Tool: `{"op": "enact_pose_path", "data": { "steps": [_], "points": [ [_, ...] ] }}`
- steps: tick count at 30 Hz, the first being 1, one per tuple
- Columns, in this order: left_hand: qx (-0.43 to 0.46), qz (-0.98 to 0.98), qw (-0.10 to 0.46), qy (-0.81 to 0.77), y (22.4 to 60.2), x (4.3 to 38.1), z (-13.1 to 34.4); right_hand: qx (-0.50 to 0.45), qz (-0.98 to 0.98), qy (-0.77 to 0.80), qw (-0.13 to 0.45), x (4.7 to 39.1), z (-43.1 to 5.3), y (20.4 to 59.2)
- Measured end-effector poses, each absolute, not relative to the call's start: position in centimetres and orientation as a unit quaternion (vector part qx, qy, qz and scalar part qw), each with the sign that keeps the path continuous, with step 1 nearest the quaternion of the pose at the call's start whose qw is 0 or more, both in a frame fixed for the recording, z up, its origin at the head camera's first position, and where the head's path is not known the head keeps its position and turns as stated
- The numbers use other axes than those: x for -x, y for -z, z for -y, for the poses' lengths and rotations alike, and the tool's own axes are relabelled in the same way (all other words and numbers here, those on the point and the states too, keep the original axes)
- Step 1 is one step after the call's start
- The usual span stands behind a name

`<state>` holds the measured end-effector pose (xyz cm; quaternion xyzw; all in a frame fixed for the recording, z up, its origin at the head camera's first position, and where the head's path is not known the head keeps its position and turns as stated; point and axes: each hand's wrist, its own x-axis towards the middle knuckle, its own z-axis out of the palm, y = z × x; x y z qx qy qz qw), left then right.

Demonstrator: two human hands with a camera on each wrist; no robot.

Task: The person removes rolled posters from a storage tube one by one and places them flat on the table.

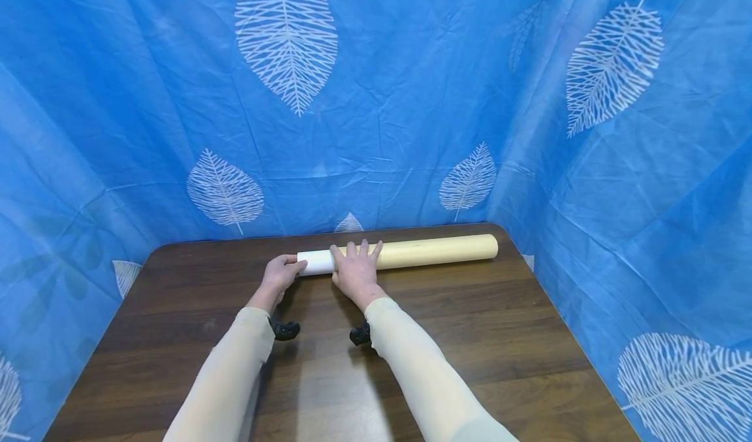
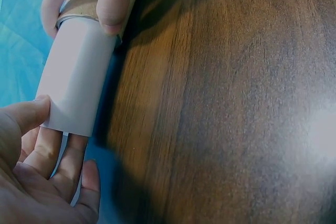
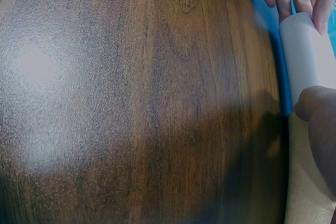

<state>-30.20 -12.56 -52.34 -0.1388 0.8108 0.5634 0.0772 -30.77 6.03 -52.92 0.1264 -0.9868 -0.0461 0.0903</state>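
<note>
A long tan cardboard tube [image 1: 440,251] lies along the far edge of the table, with a white paper roll [image 1: 317,262] sticking out of its left end. My left hand [image 1: 279,276] pinches the roll's free end. In the left wrist view the thumb presses on the outside of the white roll [image 2: 76,72] while fingers go in at its hollow end. My right hand [image 1: 357,272] holds the left end of the tube from above, right where the white roll comes out. Its thumb [image 3: 310,106] lies on the near side, with the other fingers spread over the far side.
The brown wooden table [image 1: 194,311] has rounded far corners. A blue cloth [image 1: 382,102] with white leaf prints hangs behind it and along both sides. Black wrist devices [image 1: 286,330] sit beneath both forearms.
</note>
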Motion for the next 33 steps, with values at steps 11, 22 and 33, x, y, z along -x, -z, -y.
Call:
{"op": "enact_pose_path", "data": {
  "steps": [11,22,33],
  "points": [
    [0.139,-0.802,0.072,-0.576,52.0,29.8,13.3,-0.122,0.989,0.048,0.074,30.9,-5.9,52.9],
    [0.14,-0.802,0.063,-0.577,52.2,29.7,13.9,-0.124,0.987,0.045,0.089,30.9,-6.1,53.0],
    [0.145,-0.807,0.057,-0.57,52.1,29.7,14.6,-0.125,0.986,0.048,0.097,30.6,-6.0,52.7]
  ]
}}
